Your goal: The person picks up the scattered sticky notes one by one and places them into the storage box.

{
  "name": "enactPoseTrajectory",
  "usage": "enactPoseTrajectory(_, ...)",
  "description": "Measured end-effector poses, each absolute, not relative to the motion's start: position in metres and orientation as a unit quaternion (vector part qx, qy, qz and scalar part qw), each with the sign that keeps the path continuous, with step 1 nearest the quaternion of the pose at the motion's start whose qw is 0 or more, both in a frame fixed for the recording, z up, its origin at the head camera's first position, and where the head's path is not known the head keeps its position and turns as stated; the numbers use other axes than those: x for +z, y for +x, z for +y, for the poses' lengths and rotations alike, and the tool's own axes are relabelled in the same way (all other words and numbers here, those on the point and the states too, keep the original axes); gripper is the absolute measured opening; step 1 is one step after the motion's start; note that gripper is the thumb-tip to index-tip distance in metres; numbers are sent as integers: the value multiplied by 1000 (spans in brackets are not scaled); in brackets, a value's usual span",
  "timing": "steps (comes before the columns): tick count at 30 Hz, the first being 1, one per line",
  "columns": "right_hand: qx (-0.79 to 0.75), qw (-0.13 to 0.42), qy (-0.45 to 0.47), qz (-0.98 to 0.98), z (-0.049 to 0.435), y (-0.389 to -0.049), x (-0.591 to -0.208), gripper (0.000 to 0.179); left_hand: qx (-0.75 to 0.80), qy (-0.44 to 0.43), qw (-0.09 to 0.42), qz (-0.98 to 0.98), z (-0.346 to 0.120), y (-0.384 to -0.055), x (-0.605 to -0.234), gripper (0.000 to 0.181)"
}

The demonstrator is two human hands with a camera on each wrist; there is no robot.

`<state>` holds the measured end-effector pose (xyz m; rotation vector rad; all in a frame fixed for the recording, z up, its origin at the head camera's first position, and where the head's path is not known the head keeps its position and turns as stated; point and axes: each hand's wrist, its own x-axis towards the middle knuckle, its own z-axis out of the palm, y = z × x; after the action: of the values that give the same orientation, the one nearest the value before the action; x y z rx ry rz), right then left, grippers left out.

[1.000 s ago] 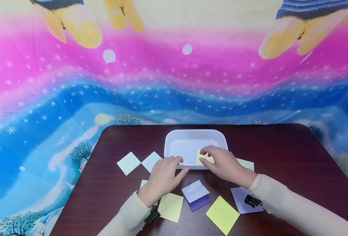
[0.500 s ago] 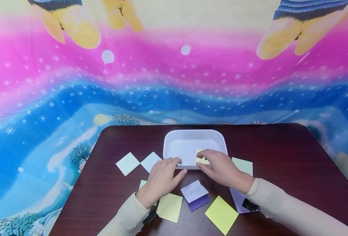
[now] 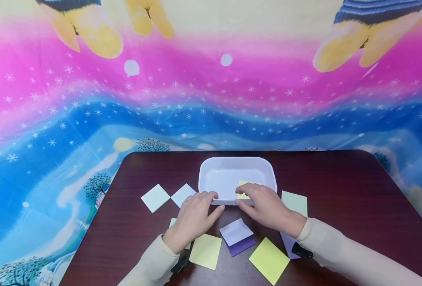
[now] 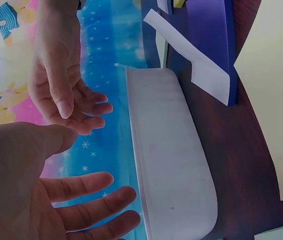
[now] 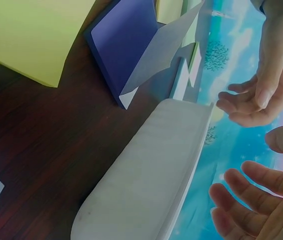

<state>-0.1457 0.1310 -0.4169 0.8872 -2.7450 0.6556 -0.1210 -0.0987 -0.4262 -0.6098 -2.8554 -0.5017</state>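
Note:
My left hand (image 3: 193, 216) hovers at the front rim of a white plastic tub (image 3: 239, 160), its fingers loosely bent with nothing in them. Opposite it, my right hand (image 3: 268, 206) is held over the tub's front right corner, also without anything in its grasp. Partly hidden behind the right fingers, a pale yellow sticky note pad (image 3: 242, 195) lies inside the tub. In both wrist views the hands face each other above the tub wall (image 4: 174, 155), thumbs apart from the fingers. Just in front of the tub sits a purple sticky note pad (image 3: 242, 247) with its lilac top sheet (image 3: 236, 232) lifted.
Around the tub on the dark wooden table (image 3: 339, 182) lie more pads: pale green (image 3: 155, 198), white (image 3: 183, 194), cream yellow (image 3: 206, 252), bright yellow (image 3: 269, 260), light green (image 3: 295, 201) and a lilac one (image 3: 288, 244) partly under the right wrist. A printed cloth (image 3: 211, 79) hangs behind.
My right hand has drawn slightly left and toward me, from over the yellow pad to the tub's front rim. The left hand has barely shifted.

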Motion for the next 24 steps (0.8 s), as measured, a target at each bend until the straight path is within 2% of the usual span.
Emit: enactPoseTrajectory(24, 219, 93, 315, -919, 121, -140, -419, 28, -166, -175, 92, -966, -111, -118, -426, 34)
